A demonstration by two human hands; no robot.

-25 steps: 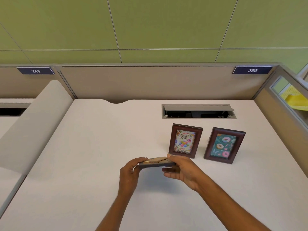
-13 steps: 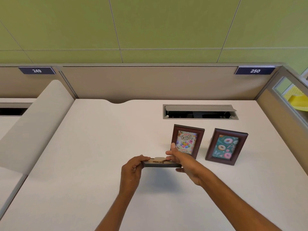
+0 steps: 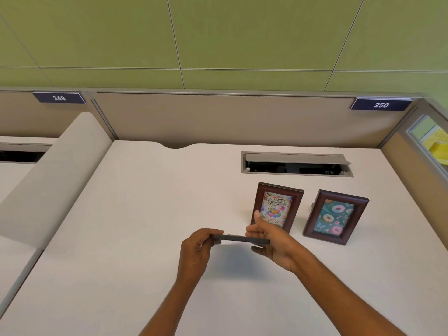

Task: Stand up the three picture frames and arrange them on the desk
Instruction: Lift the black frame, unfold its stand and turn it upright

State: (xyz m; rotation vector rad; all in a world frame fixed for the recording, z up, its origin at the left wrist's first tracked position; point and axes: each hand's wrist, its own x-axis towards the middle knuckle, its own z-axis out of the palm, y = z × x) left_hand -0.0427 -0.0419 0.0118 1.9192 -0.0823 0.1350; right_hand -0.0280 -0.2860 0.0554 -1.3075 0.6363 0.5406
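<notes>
Two dark wooden picture frames stand upright on the white desk: a birthday frame and, to its right, a donut frame. A third frame is held flat and edge-on above the desk, just left of and in front of the birthday frame. My left hand pinches its left end. My right hand grips its right end, thumb raised in front of the birthday frame. The held frame's picture and back are hidden from view.
An open cable hatch sits in the desk behind the frames. Beige partition walls close the back and right side. A curved divider rises at the left edge.
The held frame has tilted until it shows only its thin dark edge; the tan backing and stand seen earlier are out of sight. My right thumb has lifted.
</notes>
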